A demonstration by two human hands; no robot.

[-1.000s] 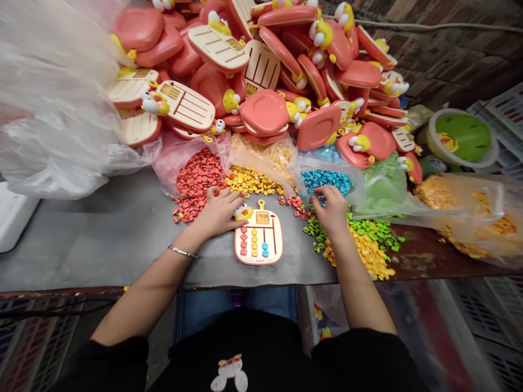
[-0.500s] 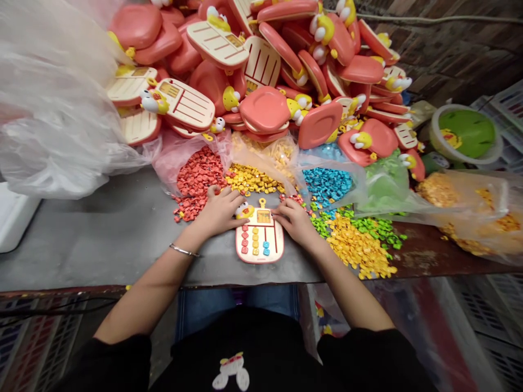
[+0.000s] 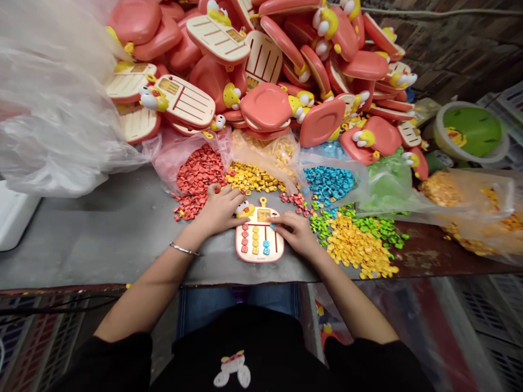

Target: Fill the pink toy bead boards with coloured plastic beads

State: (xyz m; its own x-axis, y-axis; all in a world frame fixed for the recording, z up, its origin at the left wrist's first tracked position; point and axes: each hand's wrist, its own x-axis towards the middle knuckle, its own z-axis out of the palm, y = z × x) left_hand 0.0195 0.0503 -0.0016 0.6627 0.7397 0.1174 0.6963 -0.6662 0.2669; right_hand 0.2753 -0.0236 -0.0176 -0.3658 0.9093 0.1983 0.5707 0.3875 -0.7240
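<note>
A cream toy board (image 3: 267, 254) with a red rim lies flat in front of me, its duck head (image 3: 245, 209) at the upper left corner. Red pieces (image 3: 244, 234), yellow pieces (image 3: 255, 240) and blue pieces (image 3: 266, 247) sit in its slots; the rightmost slot holds none. My left hand (image 3: 220, 211) grips the board's upper left side, fingers at the duck head and thumb on the edge. Over the board's upper right, my right hand (image 3: 296, 231) pinches a small blue piece (image 3: 273, 225) between thumb and fingertips.
Behind the board lie heaps of red (image 3: 200, 177), yellow (image 3: 255, 178) and blue pieces (image 3: 329, 182) in plastic bags. Green (image 3: 378, 228) and orange-yellow pieces (image 3: 355, 245) spread to the right. Many toy boards (image 3: 265, 106) are piled at the back. A large plastic bag (image 3: 61, 109) stands left.
My right hand has shifted slightly down and inward over the board, and a blue piece now shows at its fingertips. My left hand has stayed on the board.
</note>
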